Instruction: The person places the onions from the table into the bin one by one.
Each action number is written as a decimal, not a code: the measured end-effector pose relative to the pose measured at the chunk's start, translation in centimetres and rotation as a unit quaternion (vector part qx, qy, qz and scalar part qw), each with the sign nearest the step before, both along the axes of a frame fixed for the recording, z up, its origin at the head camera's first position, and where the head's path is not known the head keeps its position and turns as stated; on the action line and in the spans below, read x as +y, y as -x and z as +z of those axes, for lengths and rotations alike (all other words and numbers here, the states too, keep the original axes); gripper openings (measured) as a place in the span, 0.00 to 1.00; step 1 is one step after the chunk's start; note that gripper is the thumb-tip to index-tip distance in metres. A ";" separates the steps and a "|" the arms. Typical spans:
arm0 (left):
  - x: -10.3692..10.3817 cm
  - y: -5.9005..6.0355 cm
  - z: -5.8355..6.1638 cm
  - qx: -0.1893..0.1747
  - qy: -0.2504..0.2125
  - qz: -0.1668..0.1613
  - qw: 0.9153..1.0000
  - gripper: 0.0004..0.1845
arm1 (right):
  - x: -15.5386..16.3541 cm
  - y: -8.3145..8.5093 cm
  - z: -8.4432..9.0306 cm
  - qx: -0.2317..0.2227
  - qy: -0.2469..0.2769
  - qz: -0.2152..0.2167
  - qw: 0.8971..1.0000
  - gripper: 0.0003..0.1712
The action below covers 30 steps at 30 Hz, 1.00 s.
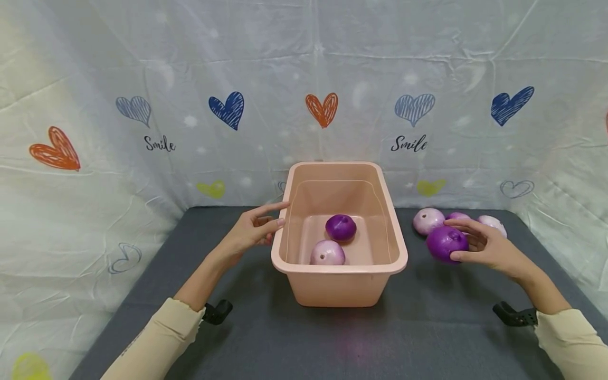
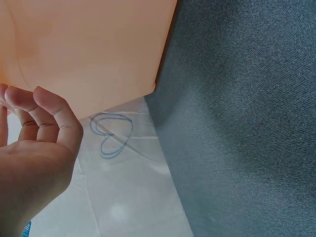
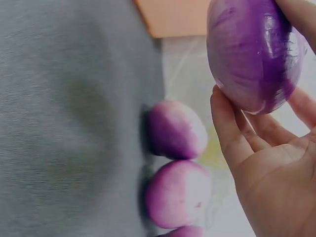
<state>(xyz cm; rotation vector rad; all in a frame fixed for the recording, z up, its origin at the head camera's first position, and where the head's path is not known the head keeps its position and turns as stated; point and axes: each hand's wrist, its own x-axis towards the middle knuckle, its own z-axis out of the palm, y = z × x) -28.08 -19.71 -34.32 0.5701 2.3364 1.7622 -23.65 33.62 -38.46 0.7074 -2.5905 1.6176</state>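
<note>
A peach plastic tub (image 1: 294,264) stands mid-table on the dark grey cloth. Inside it lie a dark purple onion (image 1: 340,227) and a pale purple onion (image 1: 327,253). My left hand (image 1: 277,216) hovers at the tub's left rim, holding nothing, its index finger reaching to the rim; in the left wrist view its fingers (image 2: 47,106) are loosely curled beside the tub wall (image 2: 89,49). To the right of the tub my right hand (image 1: 456,240) grips another dark purple onion (image 1: 439,244). In the right wrist view that held onion (image 3: 254,54) sits between the thumb and fingers (image 3: 232,133).
Three pale onions lie on the table behind my right hand (image 1: 427,220) (image 1: 457,216) (image 1: 494,224); two of them (image 3: 175,129) (image 3: 177,193) show in the right wrist view. A white cloth printed with hearts (image 1: 323,108) walls in the table on three sides.
</note>
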 end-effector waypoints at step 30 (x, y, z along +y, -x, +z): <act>-0.1 0.3 0.3 0.007 0.012 0.002 1.000 0.27 | -2.9 2.0 6.8 0.056 0.024 0.003 0.998 0.36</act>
